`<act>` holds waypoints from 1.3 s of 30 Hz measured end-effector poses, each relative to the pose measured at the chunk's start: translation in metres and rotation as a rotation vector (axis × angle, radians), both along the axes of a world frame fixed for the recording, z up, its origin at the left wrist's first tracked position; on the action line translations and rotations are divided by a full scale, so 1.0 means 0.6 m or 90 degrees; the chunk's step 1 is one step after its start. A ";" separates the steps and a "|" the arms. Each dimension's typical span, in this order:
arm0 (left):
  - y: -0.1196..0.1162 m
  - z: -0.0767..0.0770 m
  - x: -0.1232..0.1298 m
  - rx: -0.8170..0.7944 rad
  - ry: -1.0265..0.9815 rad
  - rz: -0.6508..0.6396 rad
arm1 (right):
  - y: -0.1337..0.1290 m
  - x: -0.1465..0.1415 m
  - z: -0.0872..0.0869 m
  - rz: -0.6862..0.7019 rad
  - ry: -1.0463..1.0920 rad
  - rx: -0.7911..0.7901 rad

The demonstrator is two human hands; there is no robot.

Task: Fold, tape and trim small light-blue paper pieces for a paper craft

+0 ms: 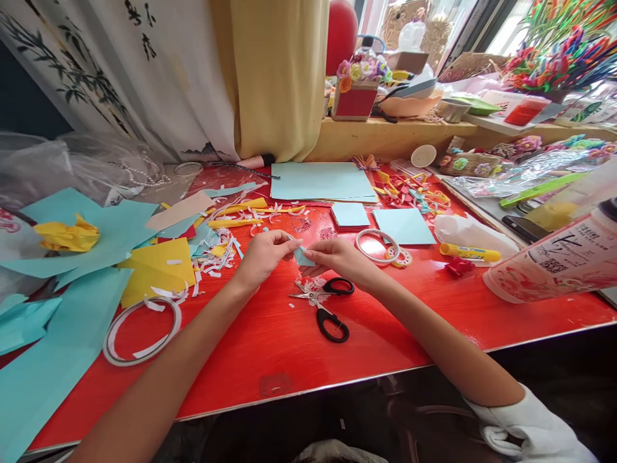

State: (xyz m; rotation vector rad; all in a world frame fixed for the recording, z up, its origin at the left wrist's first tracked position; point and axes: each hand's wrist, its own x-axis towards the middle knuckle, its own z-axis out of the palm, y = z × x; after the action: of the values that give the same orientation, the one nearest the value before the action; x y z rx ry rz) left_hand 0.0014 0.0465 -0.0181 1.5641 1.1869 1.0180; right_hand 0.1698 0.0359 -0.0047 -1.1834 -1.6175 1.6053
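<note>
Between my two hands is a small folded piece of light blue paper [303,257], held above the red table [231,360]. My left hand [265,257] pinches its left side with thumb and fingers. From the other side my right hand [336,258] grips it, fingertips pressed together. Just below lies a pair of black-handled scissors [332,316], blades spread, on a scatter of pale paper bits. Part of the paper is hidden behind my fingers.
Tape rolls [110,341] lie left and right. Blue sheets [318,181], a square blue stack [349,215] and a yellow glue stick [470,252] sit beyond. Paper scraps [219,247] and yellow paper [159,270] cover the left. A pink drink cup [554,267] stands right.
</note>
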 end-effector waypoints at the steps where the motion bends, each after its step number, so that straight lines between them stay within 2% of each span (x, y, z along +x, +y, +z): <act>1: -0.001 0.000 0.002 -0.001 -0.012 0.000 | 0.000 0.000 0.001 -0.008 -0.001 0.008; 3: -0.005 0.000 0.006 -0.005 -0.042 0.003 | -0.001 0.000 0.000 -0.008 -0.006 0.020; 6: -0.010 0.003 0.013 0.001 -0.068 0.004 | -0.002 0.000 -0.005 0.042 -0.038 0.039; 10: -0.013 0.010 0.016 0.008 -0.003 -0.037 | -0.002 -0.001 -0.011 0.093 -0.084 0.091; 13: -0.012 0.011 0.015 -0.014 0.016 -0.061 | 0.000 0.000 -0.012 0.027 -0.017 0.100; 16: -0.012 0.010 0.015 -0.018 -0.055 -0.070 | 0.002 0.001 -0.011 -0.029 0.070 0.063; 20: -0.012 0.011 0.012 0.022 -0.085 -0.107 | 0.003 0.008 -0.003 0.024 0.090 0.017; 23: -0.008 0.011 0.006 0.031 -0.047 -0.116 | 0.005 0.017 0.004 0.057 0.053 0.053; 26: -0.004 0.013 0.001 0.037 -0.012 -0.121 | 0.011 0.024 0.006 0.011 0.031 0.128; 29: -0.005 0.016 0.003 0.048 0.031 -0.127 | 0.013 0.023 0.002 -0.041 0.074 0.147; 34: -0.015 0.014 0.015 -0.006 -0.064 -0.091 | 0.010 0.010 -0.007 -0.127 0.124 0.117; 39: -0.016 0.014 0.015 -0.006 -0.077 -0.091 | 0.010 0.015 -0.004 -0.079 0.126 0.100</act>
State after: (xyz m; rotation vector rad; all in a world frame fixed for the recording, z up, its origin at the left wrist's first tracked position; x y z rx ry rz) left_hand 0.0101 0.0368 -0.0096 1.5341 0.9821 0.9961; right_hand 0.1786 0.0420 -0.0073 -0.9912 -1.4845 1.4408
